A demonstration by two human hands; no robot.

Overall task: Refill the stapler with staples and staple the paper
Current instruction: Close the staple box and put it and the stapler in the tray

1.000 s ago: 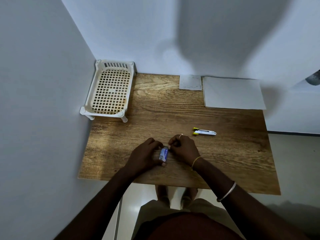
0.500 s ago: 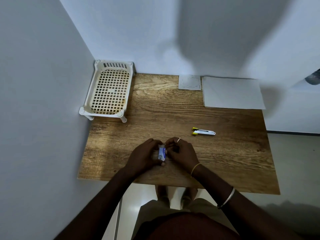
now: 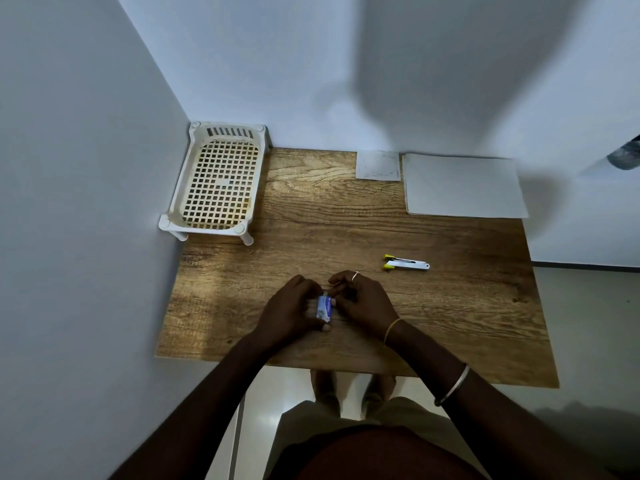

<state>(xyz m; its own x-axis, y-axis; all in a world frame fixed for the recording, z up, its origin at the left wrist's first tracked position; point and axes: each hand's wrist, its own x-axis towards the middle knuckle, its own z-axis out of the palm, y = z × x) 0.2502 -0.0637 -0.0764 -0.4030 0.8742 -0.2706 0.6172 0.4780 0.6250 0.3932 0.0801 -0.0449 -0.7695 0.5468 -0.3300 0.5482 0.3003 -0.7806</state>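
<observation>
A small blue and white staple box [image 3: 325, 307] sits between my two hands near the table's front edge. My left hand [image 3: 292, 311] grips the box from the left, fingers curled round it. My right hand [image 3: 362, 303] meets the box from the right, its fingertips pinching at the box's upper end. A white stapler with yellow ends [image 3: 406, 265] lies on the wooden table [image 3: 311, 220] to the right of my hands, untouched. A stack of white paper [image 3: 462, 185] lies at the back right.
A white plastic lattice basket [image 3: 218, 185] stands on short legs at the back left corner against the walls. A small square paper slip [image 3: 377, 165] lies left of the paper stack. Walls close the table's left and back sides.
My right hand has moved in against the box, its fingers now pinching at the box's top end. My left hand keeps its hold; the stapler has not moved.
</observation>
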